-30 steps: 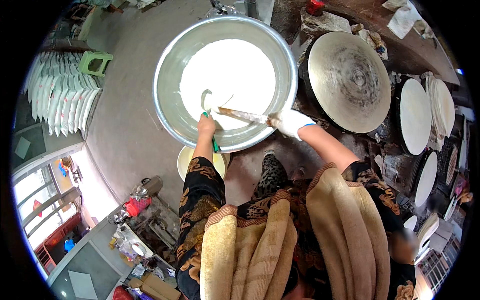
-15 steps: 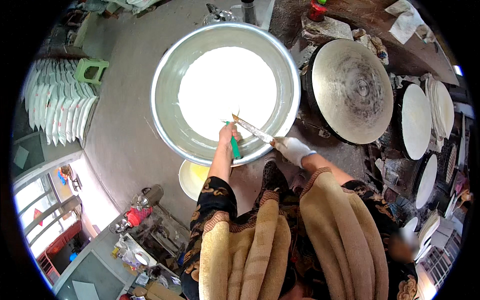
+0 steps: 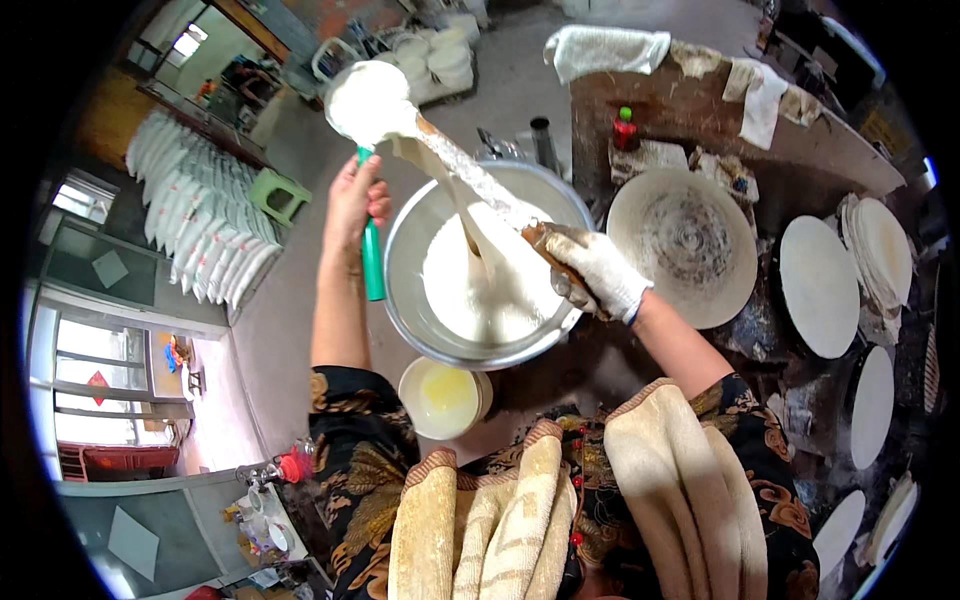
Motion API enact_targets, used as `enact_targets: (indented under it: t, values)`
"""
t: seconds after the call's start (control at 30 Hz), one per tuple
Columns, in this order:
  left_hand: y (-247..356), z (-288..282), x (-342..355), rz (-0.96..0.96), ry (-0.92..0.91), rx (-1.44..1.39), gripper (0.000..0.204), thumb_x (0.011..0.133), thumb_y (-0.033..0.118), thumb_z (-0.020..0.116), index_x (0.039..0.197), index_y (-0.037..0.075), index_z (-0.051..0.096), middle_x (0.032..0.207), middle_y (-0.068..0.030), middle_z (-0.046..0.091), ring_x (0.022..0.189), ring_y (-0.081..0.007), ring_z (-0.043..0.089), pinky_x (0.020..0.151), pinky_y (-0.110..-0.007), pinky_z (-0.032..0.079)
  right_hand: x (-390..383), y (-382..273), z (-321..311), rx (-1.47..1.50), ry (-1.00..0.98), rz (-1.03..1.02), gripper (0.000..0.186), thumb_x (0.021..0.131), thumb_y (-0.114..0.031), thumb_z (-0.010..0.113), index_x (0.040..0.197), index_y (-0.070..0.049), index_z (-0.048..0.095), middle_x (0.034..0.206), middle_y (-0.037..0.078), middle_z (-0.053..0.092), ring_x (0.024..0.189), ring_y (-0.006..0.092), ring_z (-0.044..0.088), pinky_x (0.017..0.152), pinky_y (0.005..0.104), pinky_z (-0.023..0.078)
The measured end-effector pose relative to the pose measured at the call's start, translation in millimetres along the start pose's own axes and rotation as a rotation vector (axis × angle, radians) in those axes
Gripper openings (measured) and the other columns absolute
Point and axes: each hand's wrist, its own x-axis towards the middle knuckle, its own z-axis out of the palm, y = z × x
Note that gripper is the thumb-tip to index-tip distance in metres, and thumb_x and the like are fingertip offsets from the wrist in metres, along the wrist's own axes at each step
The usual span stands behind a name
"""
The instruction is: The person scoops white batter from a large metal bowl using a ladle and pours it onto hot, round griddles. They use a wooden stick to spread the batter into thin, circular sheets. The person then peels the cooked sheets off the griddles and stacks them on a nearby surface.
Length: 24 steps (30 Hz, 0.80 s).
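Observation:
My bare left hand (image 3: 355, 195) grips the green handle (image 3: 372, 265) of a ladle (image 3: 362, 100), raised above the steel basin's upper left and heaped with white batter. My white-gloved right hand (image 3: 595, 275) is closed on the wooden grip of a long, batter-smeared paddle (image 3: 470, 178); its tip reaches the ladle's head. A stream of batter falls from there into the white batter (image 3: 465, 310) in the large basin (image 3: 400, 305). Below the basin stands a pale bucket (image 3: 472, 410) with yellow liquid in it.
Round griddles (image 3: 680, 275) line the right, some with white rounds (image 3: 818, 290), beside stacked rounds (image 3: 878, 245). A red bottle (image 3: 625, 135) stands on a block behind. White sacks (image 3: 200, 210) and a green stool (image 3: 280, 195) are left; white buckets (image 3: 448, 65) are behind; cloths (image 3: 610, 55) drape a partition.
Both hands have risen from low in the basin, lifting the ladle and paddle above it, with batter now streaming down. The view has tilted, showing more of the room beyond.

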Motion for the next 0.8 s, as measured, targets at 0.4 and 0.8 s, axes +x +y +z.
enact_targets:
  t: [0.4,0.8]
  values:
    - [9.1,-69.5,0.8,0.008,0.154,0.21,0.019,0.092,0.023,0.06,0.091,0.012,0.045,0.056,0.004,0.04,0.039,-0.0053,0.038,0.033,-0.022,0.033,4.2,-69.9,-39.2,-0.18,-0.009,-0.125,0.037,0.095,-0.037,0.054,0.111,-0.003,0.057,0.059,0.0,0.052,0.038,0.0045,0.041,0.032,0.0203,0.03]
    - [-158.1,-9.8,-4.5,-0.823,-0.184,-0.421,0.012,0.097,0.019,0.051,0.105,0.009,0.048,0.051,0.0057,0.034,0.038,-0.0032,0.032,0.03,-0.018,0.03,-81.0,79.0,-164.5,-0.537,0.222,0.232,0.043,0.091,-0.037,0.057,0.116,-0.003,0.064,0.076,0.007,0.065,0.063,0.0122,0.059,0.057,0.026,0.047]
